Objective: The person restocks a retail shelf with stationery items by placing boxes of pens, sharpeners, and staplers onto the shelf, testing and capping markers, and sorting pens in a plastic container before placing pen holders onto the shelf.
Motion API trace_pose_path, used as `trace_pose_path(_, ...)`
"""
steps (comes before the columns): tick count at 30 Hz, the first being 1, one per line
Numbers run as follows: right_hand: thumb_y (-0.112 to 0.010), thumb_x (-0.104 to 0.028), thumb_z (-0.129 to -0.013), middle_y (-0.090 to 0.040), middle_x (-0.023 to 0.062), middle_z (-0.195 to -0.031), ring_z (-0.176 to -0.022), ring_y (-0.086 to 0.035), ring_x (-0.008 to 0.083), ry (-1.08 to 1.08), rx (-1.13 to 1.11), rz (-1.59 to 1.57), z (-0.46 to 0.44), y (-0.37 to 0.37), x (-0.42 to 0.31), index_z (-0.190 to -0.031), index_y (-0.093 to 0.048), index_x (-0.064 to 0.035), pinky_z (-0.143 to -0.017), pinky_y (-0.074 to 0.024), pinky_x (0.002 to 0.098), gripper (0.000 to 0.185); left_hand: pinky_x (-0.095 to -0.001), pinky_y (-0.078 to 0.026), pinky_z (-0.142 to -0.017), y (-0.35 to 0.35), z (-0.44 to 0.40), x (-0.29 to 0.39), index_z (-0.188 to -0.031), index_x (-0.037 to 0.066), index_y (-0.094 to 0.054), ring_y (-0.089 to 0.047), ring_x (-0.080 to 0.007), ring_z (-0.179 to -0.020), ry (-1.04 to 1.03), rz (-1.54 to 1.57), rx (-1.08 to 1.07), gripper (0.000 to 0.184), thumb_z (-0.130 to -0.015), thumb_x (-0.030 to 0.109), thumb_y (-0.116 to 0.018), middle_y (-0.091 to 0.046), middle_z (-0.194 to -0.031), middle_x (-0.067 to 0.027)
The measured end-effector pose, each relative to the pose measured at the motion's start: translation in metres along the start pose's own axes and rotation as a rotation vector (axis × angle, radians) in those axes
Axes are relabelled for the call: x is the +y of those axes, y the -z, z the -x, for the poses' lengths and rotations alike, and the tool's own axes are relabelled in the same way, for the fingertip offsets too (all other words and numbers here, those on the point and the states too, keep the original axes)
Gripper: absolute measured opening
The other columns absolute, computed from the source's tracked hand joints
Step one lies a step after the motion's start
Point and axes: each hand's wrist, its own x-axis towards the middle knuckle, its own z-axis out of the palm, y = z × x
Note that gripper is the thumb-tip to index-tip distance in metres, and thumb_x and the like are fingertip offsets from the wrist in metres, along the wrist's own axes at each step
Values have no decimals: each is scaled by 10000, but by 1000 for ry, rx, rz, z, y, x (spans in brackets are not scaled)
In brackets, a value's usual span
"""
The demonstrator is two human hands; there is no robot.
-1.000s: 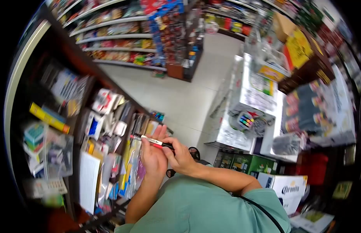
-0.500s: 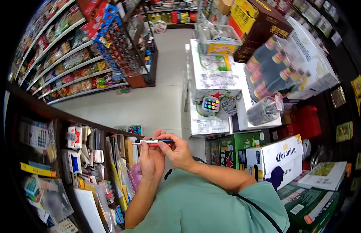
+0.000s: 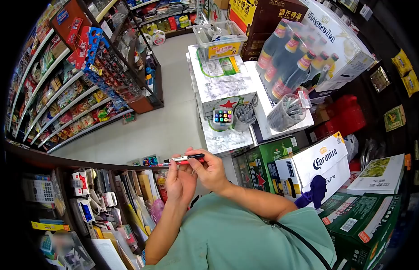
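Two pens, a black-and-white marker and a red one just under it, lie side by side in front of my body. My right hand pinches their right ends between thumb and fingers. Palm up beneath their left part, my left hand has its thumb against them and its fingers partly curled. Beyond the hands, a box of colored markers stands on white cartons, beside a round tub of grey pens. A clear cup of pens stands further right.
On the left are a shelf of stationery and notebooks and snack racks. Wrapped bottles, a plastic bin and a brown carton stand at the upper right. A Coronita box and green cartons are lower right.
The view has swung to the right, so the cartons and marker containers sit further left in it. Both hands still hold the pens, with small shifts in grip.
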Motion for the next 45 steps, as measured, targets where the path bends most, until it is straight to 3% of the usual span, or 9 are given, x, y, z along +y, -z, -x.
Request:
trace_pose_path(9,-639,-145,-938,-666,25,-941,-825,-580,60,-293,-27,-347,-3,19,20,-1140,-634,22,-715,-479,209,262,-496,-319,-1083,13,-9,-6,-1208,152,-520,-435,-268,-1294,79,-64,19,310,-1024,378,-415,-507,-1361,-110)
trace_pose_path(11,-616,-146,-953,-599,-37,-805,-612,-447,19,-261,-4,-319,-6,21,20,-1157,-631,-9,-533,-381,188,246,-492,-322,-1080,13,-11,-7,-1263,140,-492,-446,-262,-1283,99,-122,43,353,-1021,387,-420,-514,-1350,-107)
trace_pose_path(17,-622,-158,-951,-622,-30,-843,-741,-528,25,-242,10,-243,-20,35,9,-1114,-641,-16,-643,-440,177,217,-471,-355,-1066,5,-12,-5,-1390,103,-402,-412,-302,-1335,214,-186,41,483,-1013,404,-431,-450,-1435,-157)
trace_pose_path(21,-650,-95,-910,-621,23,-915,-790,-574,73,-103,118,98,-30,61,20,-1057,-649,-8,-670,-471,225,171,-439,-392,-1031,12,-14,-3,-1392,87,-394,-460,-301,-1300,268,-278,77,488,-1013,391,-439,-464,-1425,-163)
trace_pose_path(25,-650,-102,-890,-601,67,-813,-677,-539,130,149,531,494,-60,118,-1,-1006,-653,0,-604,-440,262,154,-422,-399,-1010,29,-11,2,-1319,125,-493,-485,-280,-1264,276,-375,144,438,-998,420,-448,-494,-1405,-143)
trace_pose_path(27,-650,-118,-880,-562,97,-757,-641,-535,177,206,531,778,-73,154,-7,-947,-659,22,-592,-433,306,156,-404,-425,-979,40,-6,3,-1295,122,-514,-515,-266,-1231,278,-366,174,419,-999,412,-451,-522,-1380,-137)
trace_pose_path(33,-649,-145,-872,-620,151,-830,-715,-630,303,63,378,915,-89,174,19,-947,-657,17,-649,-482,380,178,-365,-474,-892,48,-3,4,-1225,119,-555,-596,-230,-1100,283,-344,255,361,-1003,384,-451,-598,-1283,-117)
trace_pose_path(42,-673,-208,-849,-627,157,-840,-749,-626,338,-155,335,991,-94,178,61,-943,-664,4,-680,-488,411,232,-355,-490,-864,53,3,6,-1220,104,-552,-622,-229,-1049,266,-337,259,341,-1009,350,-445,-624,-1230,-118)
trace_pose_path(45,-698,-219,-818,-641,178,-875,-815,-626,355,-165,265,1039,-92,179,75,-1139,-596,2,-722,-492,446,403,-365,-489,-860,54,3,4,-1227,71,-532,-616,-249,-1045,270,-308,262,338,-1024,318,-424,-619,-1217,-153)
